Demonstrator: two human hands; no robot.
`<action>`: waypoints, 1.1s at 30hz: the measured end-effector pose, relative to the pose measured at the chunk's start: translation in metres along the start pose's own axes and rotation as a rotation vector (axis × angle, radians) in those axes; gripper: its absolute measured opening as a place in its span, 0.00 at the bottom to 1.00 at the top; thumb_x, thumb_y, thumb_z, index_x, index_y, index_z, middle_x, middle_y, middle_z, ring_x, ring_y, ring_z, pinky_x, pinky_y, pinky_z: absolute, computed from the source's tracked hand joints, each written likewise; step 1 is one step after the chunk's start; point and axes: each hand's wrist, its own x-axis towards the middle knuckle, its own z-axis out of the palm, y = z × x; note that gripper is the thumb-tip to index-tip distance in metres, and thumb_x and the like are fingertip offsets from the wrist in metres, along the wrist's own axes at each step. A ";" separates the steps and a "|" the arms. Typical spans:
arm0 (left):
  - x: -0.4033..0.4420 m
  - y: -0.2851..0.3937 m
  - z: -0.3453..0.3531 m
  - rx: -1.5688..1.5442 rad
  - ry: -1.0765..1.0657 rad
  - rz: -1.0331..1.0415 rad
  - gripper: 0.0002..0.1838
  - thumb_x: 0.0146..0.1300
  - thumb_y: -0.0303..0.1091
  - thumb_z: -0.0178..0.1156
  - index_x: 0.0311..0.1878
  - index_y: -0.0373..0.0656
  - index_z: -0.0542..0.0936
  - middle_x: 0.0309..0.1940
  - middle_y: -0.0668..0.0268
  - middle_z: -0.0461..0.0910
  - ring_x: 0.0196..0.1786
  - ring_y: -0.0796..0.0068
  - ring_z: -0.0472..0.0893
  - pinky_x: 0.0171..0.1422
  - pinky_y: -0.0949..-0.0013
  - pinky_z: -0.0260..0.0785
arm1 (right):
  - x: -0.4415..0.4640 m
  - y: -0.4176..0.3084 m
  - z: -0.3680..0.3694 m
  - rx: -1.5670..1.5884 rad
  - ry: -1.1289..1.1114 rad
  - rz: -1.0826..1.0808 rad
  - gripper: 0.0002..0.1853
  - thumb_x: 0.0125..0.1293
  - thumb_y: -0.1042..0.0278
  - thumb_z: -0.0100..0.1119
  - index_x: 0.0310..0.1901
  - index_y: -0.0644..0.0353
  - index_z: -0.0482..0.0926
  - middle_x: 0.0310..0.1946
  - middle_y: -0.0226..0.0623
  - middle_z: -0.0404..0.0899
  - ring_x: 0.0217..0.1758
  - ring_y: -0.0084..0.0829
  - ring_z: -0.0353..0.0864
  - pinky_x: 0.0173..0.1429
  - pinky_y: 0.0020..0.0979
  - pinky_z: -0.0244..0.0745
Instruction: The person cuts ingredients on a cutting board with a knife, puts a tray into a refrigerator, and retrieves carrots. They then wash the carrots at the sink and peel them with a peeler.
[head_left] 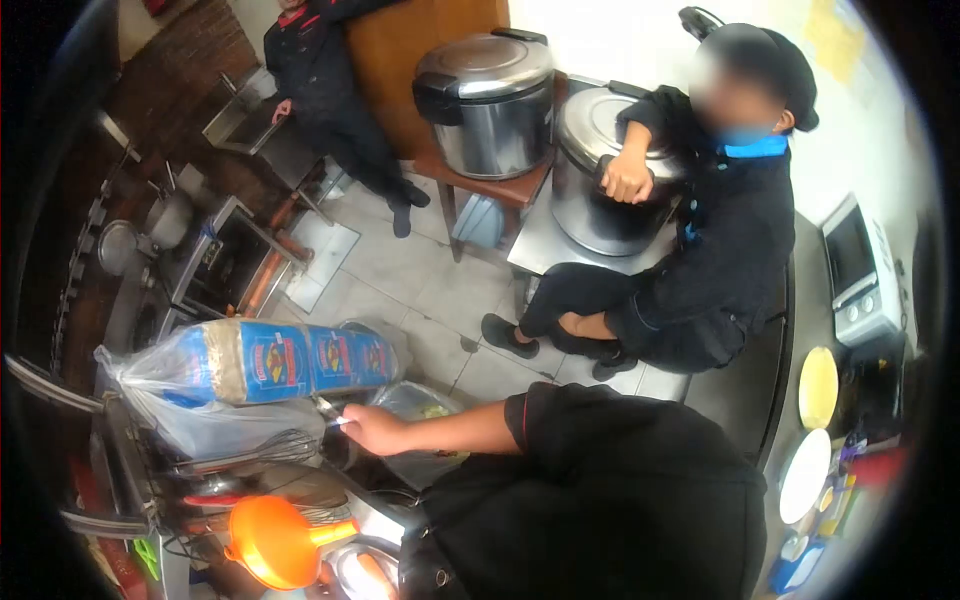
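My right hand (375, 430) reaches out to the left, its fingers closed around a slim, light-coloured handle (335, 415). The far end of that object is too small and blurred to make out. Just beyond the fingers lies a long package with blue printed labels (285, 360), wrapped in a clear plastic bag (150, 385). Below my wrist sits another clear bag (410, 405) with something greenish in it, partly covered by my forearm. My left hand is out of the picture.
Near me are an orange funnel (270, 545) and a whisk (265, 445). A co-worker (700, 260) leans by two large steel cookers (490, 110); another person (325, 90) stands farther back. A microwave (860, 270) and plates (805, 475) occupy the right counter.
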 end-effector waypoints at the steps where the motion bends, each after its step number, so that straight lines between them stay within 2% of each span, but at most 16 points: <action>1: -0.001 0.007 -0.002 -0.015 0.003 -0.005 0.21 0.61 0.45 0.63 0.28 0.32 0.76 0.18 0.59 0.69 0.24 0.68 0.65 0.28 0.64 0.60 | -0.002 -0.009 -0.007 0.043 -0.035 0.010 0.10 0.65 0.65 0.54 0.36 0.63 0.70 0.32 0.49 0.75 0.37 0.52 0.76 0.39 0.45 0.68; 2: -0.007 0.018 0.001 -0.014 0.012 -0.034 0.21 0.61 0.45 0.63 0.28 0.32 0.76 0.18 0.59 0.69 0.24 0.68 0.65 0.28 0.64 0.60 | -0.001 -0.009 -0.012 0.042 -0.066 0.011 0.10 0.65 0.65 0.54 0.36 0.63 0.70 0.32 0.49 0.75 0.37 0.52 0.76 0.39 0.45 0.68; 4: -0.008 0.046 0.011 -0.145 -0.059 -0.041 0.13 0.57 0.35 0.62 0.35 0.33 0.77 0.24 0.61 0.74 0.29 0.71 0.71 0.34 0.68 0.65 | 0.005 -0.016 -0.018 -0.045 -0.003 -0.295 0.08 0.64 0.67 0.55 0.35 0.63 0.71 0.35 0.47 0.76 0.45 0.50 0.76 0.43 0.44 0.70; 5: -0.006 0.063 0.018 -0.216 -0.080 -0.052 0.11 0.55 0.31 0.61 0.39 0.33 0.78 0.27 0.62 0.77 0.32 0.72 0.75 0.37 0.70 0.67 | 0.005 -0.021 -0.024 -0.070 -0.008 -0.341 0.06 0.63 0.68 0.56 0.36 0.62 0.73 0.40 0.46 0.77 0.52 0.49 0.74 0.51 0.43 0.70; 6: -0.007 0.077 0.024 -0.288 -0.097 -0.063 0.13 0.53 0.26 0.60 0.43 0.34 0.79 0.31 0.64 0.79 0.35 0.74 0.78 0.39 0.73 0.69 | 0.005 -0.035 -0.034 -0.114 -0.030 -0.396 0.07 0.63 0.68 0.56 0.39 0.62 0.74 0.44 0.45 0.77 0.53 0.49 0.74 0.56 0.43 0.69; 7: -0.007 0.088 0.031 -0.459 -0.212 -0.179 0.12 0.54 0.21 0.58 0.43 0.33 0.78 0.29 0.66 0.78 0.33 0.75 0.77 0.40 0.73 0.69 | 0.010 -0.038 -0.035 -0.057 -0.033 -0.496 0.07 0.63 0.69 0.55 0.37 0.63 0.73 0.42 0.47 0.76 0.51 0.50 0.74 0.53 0.44 0.69; 8: -0.013 0.076 0.044 -0.450 -0.313 -0.238 0.16 0.56 0.27 0.60 0.49 0.34 0.76 0.33 0.65 0.79 0.35 0.77 0.77 0.44 0.72 0.70 | 0.014 -0.039 -0.036 0.003 -0.029 -0.592 0.07 0.62 0.69 0.54 0.36 0.65 0.71 0.39 0.48 0.75 0.48 0.52 0.73 0.50 0.44 0.69; 10: 0.002 0.141 0.042 -0.732 -0.491 -0.426 0.15 0.58 0.27 0.58 0.49 0.34 0.76 0.36 0.65 0.79 0.38 0.77 0.77 0.47 0.72 0.69 | 0.014 -0.043 -0.041 0.048 -0.145 -0.550 0.08 0.62 0.69 0.54 0.35 0.65 0.71 0.38 0.48 0.74 0.46 0.52 0.73 0.49 0.45 0.69; 12: 0.001 0.149 0.068 -0.727 -0.426 -0.277 0.14 0.65 0.33 0.56 0.49 0.34 0.75 0.31 0.68 0.78 0.33 0.82 0.76 0.37 0.76 0.68 | 0.015 -0.045 -0.052 -0.080 -0.390 -0.445 0.08 0.62 0.68 0.57 0.39 0.64 0.74 0.45 0.47 0.77 0.49 0.49 0.75 0.53 0.43 0.70; 14: 0.001 0.143 0.103 -0.813 -0.360 -0.242 0.15 0.67 0.37 0.54 0.50 0.36 0.75 0.33 0.69 0.78 0.35 0.82 0.75 0.39 0.76 0.70 | 0.017 -0.040 -0.056 -0.116 -0.440 -0.546 0.09 0.62 0.68 0.57 0.40 0.64 0.75 0.42 0.48 0.77 0.46 0.50 0.75 0.50 0.42 0.72; 16: 0.000 0.139 0.131 -0.972 -0.356 -0.372 0.15 0.69 0.37 0.52 0.52 0.37 0.74 0.34 0.70 0.77 0.36 0.81 0.75 0.40 0.76 0.69 | 0.017 -0.041 -0.059 -0.138 -0.541 -0.473 0.09 0.62 0.68 0.57 0.39 0.63 0.74 0.39 0.47 0.76 0.43 0.50 0.74 0.46 0.43 0.70; 18: 0.002 0.145 0.147 -1.062 -0.325 -0.432 0.16 0.69 0.38 0.53 0.53 0.38 0.74 0.37 0.70 0.77 0.39 0.81 0.75 0.45 0.75 0.69 | 0.014 -0.030 -0.056 -0.065 -0.470 -0.530 0.08 0.62 0.68 0.56 0.39 0.63 0.74 0.37 0.47 0.75 0.41 0.50 0.74 0.45 0.43 0.70; 20: 0.012 0.149 0.156 -1.140 -0.406 -0.395 0.16 0.69 0.36 0.53 0.55 0.37 0.73 0.40 0.70 0.77 0.42 0.81 0.74 0.48 0.74 0.68 | 0.013 -0.032 -0.058 -0.084 -0.464 -0.533 0.08 0.63 0.69 0.56 0.39 0.63 0.73 0.37 0.47 0.75 0.41 0.50 0.74 0.45 0.43 0.70; 25: 0.016 0.134 0.178 -0.987 -0.471 -0.402 0.19 0.67 0.29 0.53 0.60 0.37 0.71 0.48 0.67 0.78 0.49 0.79 0.75 0.55 0.72 0.68 | 0.006 -0.034 -0.077 -0.101 -0.466 -0.452 0.08 0.64 0.67 0.53 0.39 0.62 0.72 0.35 0.48 0.75 0.41 0.51 0.74 0.44 0.45 0.69; 30: 0.025 0.151 0.180 -1.130 -0.470 -0.516 0.16 0.67 0.28 0.52 0.58 0.38 0.73 0.47 0.68 0.78 0.49 0.78 0.76 0.57 0.71 0.68 | 0.006 -0.020 -0.086 -0.048 -0.466 -0.390 0.08 0.65 0.66 0.53 0.40 0.62 0.73 0.34 0.49 0.76 0.40 0.52 0.75 0.42 0.45 0.69; 33: 0.030 0.160 0.186 -1.330 -0.495 -0.450 0.14 0.68 0.28 0.51 0.55 0.37 0.73 0.46 0.66 0.78 0.47 0.76 0.77 0.55 0.70 0.69 | 0.006 -0.023 -0.093 0.008 -0.430 -0.411 0.08 0.65 0.66 0.53 0.39 0.63 0.73 0.33 0.49 0.76 0.39 0.52 0.76 0.42 0.45 0.70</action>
